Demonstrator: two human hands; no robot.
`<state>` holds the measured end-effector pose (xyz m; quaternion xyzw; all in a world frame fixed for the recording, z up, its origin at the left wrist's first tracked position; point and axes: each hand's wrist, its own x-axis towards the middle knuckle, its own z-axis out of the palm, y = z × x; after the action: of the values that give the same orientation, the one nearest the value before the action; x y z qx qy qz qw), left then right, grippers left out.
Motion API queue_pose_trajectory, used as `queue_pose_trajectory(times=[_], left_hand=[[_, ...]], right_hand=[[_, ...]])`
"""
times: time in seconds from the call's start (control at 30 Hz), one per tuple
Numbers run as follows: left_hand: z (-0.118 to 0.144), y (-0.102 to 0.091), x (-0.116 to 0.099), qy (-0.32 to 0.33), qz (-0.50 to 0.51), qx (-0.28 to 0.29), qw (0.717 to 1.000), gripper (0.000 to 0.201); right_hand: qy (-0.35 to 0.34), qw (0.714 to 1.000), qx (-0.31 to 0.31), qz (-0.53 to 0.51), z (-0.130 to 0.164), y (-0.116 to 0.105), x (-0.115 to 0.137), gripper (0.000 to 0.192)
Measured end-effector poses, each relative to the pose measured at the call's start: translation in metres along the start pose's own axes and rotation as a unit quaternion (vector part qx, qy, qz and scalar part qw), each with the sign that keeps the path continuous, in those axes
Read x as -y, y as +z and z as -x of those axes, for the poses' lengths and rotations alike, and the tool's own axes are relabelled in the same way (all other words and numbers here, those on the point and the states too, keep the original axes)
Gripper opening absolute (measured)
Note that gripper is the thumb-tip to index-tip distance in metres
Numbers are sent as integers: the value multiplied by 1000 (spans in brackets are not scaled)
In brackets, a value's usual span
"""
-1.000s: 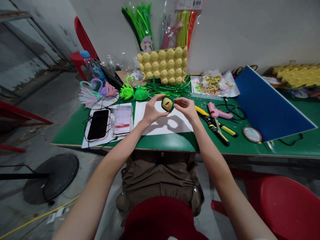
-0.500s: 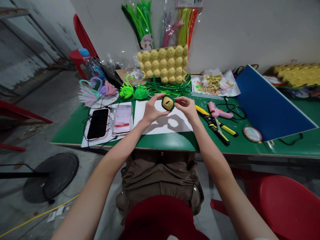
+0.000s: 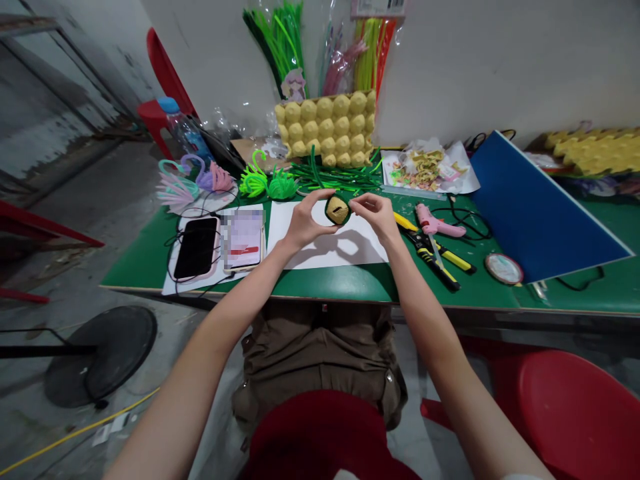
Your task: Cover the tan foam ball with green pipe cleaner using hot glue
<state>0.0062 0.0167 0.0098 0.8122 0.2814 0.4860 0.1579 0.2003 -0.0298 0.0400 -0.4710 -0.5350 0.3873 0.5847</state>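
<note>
Over the white paper [image 3: 320, 255], my left hand [image 3: 306, 221] holds a cup cut from a yellow egg carton [image 3: 337, 211] between thumb and fingers. A dark green pipe cleaner [image 3: 349, 218] edges the cup's rim, and a dark slit shows in its middle. At the right side of that rim, the thumb and fingertips of my right hand [image 3: 373, 212] are pinched together on the green edging; the exact contact is small. Behind my hands lies a pile of loose green pipe cleaners [image 3: 345, 179], one strand standing up near my left hand.
Pliers [image 3: 433, 252] and a pink glue gun [image 3: 440, 223] lie to the right, near a roll of tape [image 3: 504, 268] and a leaning blue board [image 3: 543, 213]. Two phones [image 3: 197, 248] with cables are left. Behind stand pipe-cleaner swans [image 3: 283, 183] and an egg tray [image 3: 327, 127].
The cup has turned slightly and shifted a little to the right. My right fingertips have shifted slightly right along with it. The upright green strand has swung to the right.
</note>
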Motion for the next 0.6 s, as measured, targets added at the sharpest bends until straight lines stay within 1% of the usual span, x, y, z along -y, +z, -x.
queue_pose_trajectory(times=[0.1,0.27,0.47,0.6], left_hand=[[0,0,1,11,-3,4,1000,66],[1,0,2,35,2,-8,999,64],[1,1,1,15,-17,-1,1000,63],[1,1,-1,14,-7,-7,1000,62]], right_hand=[[4,1000,-1,5,0,0,1,37],[14,1000,-1,-8,0,0,1,34],[11,1000,0,-13,1,0,0,34],[4,1000,9,-18,0,-1,-3,37]])
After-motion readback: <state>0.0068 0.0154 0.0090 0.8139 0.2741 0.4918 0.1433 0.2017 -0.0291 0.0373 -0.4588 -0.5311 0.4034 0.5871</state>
